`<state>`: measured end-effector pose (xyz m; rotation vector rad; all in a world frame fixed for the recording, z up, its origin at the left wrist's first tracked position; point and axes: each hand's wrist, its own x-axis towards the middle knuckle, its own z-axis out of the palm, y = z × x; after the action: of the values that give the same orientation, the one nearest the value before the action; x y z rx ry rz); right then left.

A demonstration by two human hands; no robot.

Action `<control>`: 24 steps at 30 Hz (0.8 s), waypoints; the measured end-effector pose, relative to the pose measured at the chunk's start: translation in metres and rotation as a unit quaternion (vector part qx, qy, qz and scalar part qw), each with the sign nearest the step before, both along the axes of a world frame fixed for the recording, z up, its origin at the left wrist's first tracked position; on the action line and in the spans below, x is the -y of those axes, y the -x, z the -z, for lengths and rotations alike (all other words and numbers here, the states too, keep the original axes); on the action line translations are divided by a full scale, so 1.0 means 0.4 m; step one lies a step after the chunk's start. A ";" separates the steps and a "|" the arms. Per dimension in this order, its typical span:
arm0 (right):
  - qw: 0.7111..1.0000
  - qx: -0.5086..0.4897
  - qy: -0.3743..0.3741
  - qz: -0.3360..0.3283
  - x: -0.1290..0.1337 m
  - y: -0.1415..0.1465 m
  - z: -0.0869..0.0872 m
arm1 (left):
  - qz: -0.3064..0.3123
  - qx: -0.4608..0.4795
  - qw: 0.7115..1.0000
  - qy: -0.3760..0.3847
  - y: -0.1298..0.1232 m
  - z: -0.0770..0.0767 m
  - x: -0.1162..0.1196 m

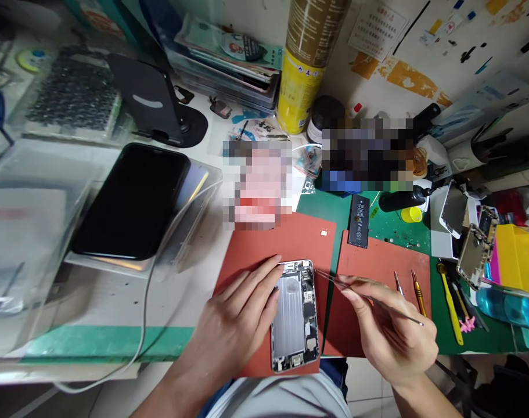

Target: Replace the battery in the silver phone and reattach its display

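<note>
An opened phone (294, 316) lies on a red-brown mat (247, 249), its inner parts and bare battery bay facing up. My left hand (242, 310) rests flat against the phone's left side, fingers stretched over its upper left edge. Thin metal tweezers (390, 305) are pinched in my right hand (384, 325), and their tips sit just off the phone's upper right edge. A black battery (359, 220) lies beyond, overlapping the top of the second red mat (390, 261). A tiny pale piece (324, 233) is on the first mat.
On the left a black phone (131, 200) lies on a clear case beside a white cable (147, 302) and a phone stand (148, 98). Behind stands a yellow can (299, 93). Screwdrivers (418, 293), a yellow-handled tool (451, 307) and phone parts (477, 247) are at right.
</note>
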<state>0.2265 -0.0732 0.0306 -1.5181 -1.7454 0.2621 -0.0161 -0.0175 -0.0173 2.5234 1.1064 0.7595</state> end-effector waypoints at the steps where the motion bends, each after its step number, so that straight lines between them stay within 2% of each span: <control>1: 1.000 0.009 0.008 -0.024 -0.003 -0.003 -0.010 | 0.007 -0.006 1.000 -0.003 0.001 -0.003 0.002; 4: 0.997 0.021 0.019 -0.066 -0.018 -0.012 -0.023 | 0.037 -0.041 0.998 -0.002 0.002 -0.011 0.011; 9: 0.995 0.044 0.002 -0.093 -0.049 -0.023 -0.015 | 0.076 -0.088 0.993 0.030 -0.004 -0.021 0.028; 15: 0.994 0.045 0.006 -0.102 -0.073 -0.026 -0.013 | 0.096 -0.080 0.991 0.036 0.003 -0.037 0.031; 24: 0.991 0.052 0.016 -0.119 -0.087 -0.035 -0.011 | 0.110 -0.074 0.991 0.007 -0.021 0.006 -0.008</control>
<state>0.2403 -0.0386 0.0351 -1.3657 -2.0164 0.3374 -0.0079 -0.0145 -0.0196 2.6676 0.8532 0.5123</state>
